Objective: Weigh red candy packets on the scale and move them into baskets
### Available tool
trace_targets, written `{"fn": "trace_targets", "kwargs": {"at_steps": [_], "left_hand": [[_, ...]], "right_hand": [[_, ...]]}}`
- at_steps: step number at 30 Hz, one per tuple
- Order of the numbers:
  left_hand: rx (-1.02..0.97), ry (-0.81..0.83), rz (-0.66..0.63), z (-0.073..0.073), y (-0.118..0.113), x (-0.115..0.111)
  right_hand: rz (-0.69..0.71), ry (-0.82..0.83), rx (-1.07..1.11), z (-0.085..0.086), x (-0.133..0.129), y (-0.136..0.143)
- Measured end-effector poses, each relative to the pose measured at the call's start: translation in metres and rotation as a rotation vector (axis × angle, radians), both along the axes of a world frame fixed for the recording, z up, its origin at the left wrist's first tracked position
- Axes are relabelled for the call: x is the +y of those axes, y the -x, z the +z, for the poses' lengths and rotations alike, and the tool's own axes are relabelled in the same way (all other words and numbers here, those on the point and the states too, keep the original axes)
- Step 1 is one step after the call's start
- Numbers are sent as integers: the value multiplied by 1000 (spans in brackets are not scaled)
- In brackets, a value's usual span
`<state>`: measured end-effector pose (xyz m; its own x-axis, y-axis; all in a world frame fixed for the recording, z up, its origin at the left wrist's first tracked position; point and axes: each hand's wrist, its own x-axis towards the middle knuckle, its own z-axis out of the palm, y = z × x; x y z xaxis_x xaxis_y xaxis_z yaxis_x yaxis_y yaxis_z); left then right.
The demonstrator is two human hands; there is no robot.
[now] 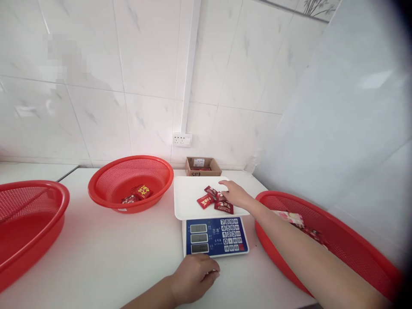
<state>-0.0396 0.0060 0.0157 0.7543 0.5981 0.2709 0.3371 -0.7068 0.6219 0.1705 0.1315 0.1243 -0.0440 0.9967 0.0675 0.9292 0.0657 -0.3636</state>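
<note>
My right hand [237, 195] reaches over the white weighing tray [185, 197], its fingers apart at the edge of a small pile of packets. Dark red snack packets [224, 207] lie there beside a brighter red packet [205, 201] with yellow print. Below the tray is the scale's blue keypad panel [215, 236], with three grey displays whose digits are too faint to read. Just in front of the panel my left hand [193, 279] rests on the white table, fingers curled in; whatever they may hold is hidden.
A round red basket [103, 186] with a few packets stands left of the scale. Another red basket [48, 227] is at the far left. The large red basket [273, 244] at right holds packets, partly behind my forearm. A cardboard box [206, 173] sits near the wall socket [182, 139].
</note>
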Motion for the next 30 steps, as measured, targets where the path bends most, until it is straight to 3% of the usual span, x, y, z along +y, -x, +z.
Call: {"fn": "trace_targets", "kwargs": {"at_steps": [9, 12, 15, 20, 22, 27, 30], "left_hand": [[1, 28, 2, 2, 0, 0], [10, 26, 11, 2, 0, 1], [10, 22, 22, 1, 1, 2], [9, 24, 25, 0, 1, 3], [10, 33, 15, 0, 0, 3], [-18, 47, -6, -1, -3, 2], [-22, 67, -17, -4, -4, 3]], "right_hand": [[127, 50, -8, -21, -12, 10], [235, 49, -48, -22, -12, 14], [240, 3, -94, -17, -11, 4], [27, -157, -44, -7, -21, -66], [-90, -89, -33, -9, -33, -107], [-201, 233, -130, -29, -91, -195], [-292, 219, -156, -45, -124, -224]]}}
